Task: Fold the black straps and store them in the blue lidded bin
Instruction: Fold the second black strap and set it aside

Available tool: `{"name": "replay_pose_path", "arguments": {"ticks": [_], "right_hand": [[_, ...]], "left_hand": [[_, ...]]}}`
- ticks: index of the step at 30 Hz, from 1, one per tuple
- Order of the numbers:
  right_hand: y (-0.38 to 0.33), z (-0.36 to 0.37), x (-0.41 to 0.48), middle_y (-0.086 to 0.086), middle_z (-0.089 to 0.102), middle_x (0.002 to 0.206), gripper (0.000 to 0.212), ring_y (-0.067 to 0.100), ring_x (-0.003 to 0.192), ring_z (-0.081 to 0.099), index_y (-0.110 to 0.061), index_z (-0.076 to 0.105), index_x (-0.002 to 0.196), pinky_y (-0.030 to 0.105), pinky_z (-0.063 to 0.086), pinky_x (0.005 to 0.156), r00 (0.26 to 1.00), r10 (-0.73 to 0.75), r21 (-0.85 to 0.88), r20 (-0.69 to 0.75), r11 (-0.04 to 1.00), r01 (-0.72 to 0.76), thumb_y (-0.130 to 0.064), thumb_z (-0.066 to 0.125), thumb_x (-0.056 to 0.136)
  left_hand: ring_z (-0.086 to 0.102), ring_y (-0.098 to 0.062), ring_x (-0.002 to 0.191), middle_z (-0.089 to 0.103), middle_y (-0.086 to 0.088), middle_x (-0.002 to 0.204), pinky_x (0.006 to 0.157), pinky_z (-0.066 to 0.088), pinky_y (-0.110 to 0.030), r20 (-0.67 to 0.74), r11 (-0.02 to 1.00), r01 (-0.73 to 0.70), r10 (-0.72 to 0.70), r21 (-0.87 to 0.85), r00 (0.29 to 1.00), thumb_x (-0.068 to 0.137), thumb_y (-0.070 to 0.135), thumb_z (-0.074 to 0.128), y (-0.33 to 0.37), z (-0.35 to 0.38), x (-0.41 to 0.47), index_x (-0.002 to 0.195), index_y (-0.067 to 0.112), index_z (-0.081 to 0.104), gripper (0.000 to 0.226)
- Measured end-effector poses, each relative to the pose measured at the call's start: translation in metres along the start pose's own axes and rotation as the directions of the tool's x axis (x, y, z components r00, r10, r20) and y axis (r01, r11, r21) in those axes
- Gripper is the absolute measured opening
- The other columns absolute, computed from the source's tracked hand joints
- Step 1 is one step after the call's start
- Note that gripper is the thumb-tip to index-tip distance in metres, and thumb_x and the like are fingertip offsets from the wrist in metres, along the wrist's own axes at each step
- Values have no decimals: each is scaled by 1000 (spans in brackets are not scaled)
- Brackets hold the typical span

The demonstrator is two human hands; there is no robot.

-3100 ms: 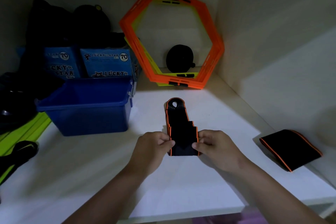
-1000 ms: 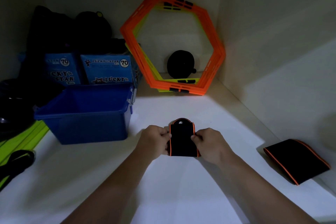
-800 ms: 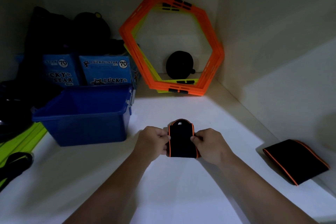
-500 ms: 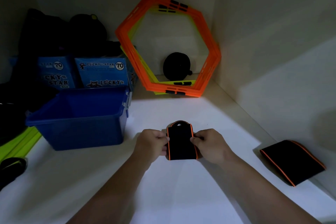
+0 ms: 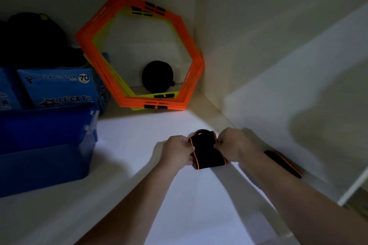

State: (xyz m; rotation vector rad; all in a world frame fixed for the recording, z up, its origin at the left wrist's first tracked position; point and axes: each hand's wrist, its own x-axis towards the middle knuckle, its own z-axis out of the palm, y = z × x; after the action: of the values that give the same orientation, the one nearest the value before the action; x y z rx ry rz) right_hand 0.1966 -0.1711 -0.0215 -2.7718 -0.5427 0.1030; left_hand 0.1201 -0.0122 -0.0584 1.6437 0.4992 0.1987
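A black strap with orange edging point(image 5: 206, 151) is folded into a short pad and held between both hands just above the white shelf point(image 5: 139, 135). My left hand point(image 5: 176, 152) pinches its left edge, and my right hand point(image 5: 232, 144) pinches its right edge. A second folded black strap with orange trim point(image 5: 282, 163) lies on the shelf to the right, partly hidden behind my right forearm. The blue bin point(image 5: 45, 157) stands open at the left, its inside dark.
Orange and yellow hexagon rings point(image 5: 139, 53) lean against the back wall, with a black round object point(image 5: 157, 76) behind them. Blue "Lucky Star" boxes point(image 5: 57, 87) and dark bags point(image 5: 29, 38) sit behind the bin. The cabinet's right wall runs close beside my right arm.
The long strap has been folded down into a compact pad. In the last half second both hands carried it rightward and slightly up, and the view swung so the bin sits further left.
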Motion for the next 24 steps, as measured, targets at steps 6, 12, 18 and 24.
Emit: {"name": "replay_pose_path", "arguments": {"ticks": [6,12,18,24], "right_hand": [[30,-41,10,7,59,63,19,27,65,61,-12,60,68,23,40,50,996,43,-201,-73,978,-57,-25,72,76],[61,-52,3,15,74,83,14,32,80,70,-10,71,81,30,50,64,992,48,-233,-115,970,-74,-22,71,74],[71,-48,0,16,74,89,14,35,86,70,-9,69,87,28,40,63,988,-32,-344,-154,939,-24,-18,61,80],[72,-48,-1,16,74,91,18,36,88,69,-10,70,91,28,40,63,985,-41,-372,-169,928,-25,-19,59,80]], "left_hand": [[67,-31,60,62,-11,79,65,63,-45,105,999,-12,7,47,994,89,-6,61,19,54,19,129,14,54,46],[72,-34,64,68,-15,86,68,63,-51,145,996,-32,18,89,989,83,-4,59,27,93,23,115,17,61,39],[75,-37,85,72,-16,98,66,63,-55,113,991,-66,53,114,992,75,4,61,26,108,22,79,22,64,18],[74,-38,85,69,-14,93,69,63,-54,142,995,-52,39,86,989,83,1,63,31,106,16,89,15,66,15]]}}
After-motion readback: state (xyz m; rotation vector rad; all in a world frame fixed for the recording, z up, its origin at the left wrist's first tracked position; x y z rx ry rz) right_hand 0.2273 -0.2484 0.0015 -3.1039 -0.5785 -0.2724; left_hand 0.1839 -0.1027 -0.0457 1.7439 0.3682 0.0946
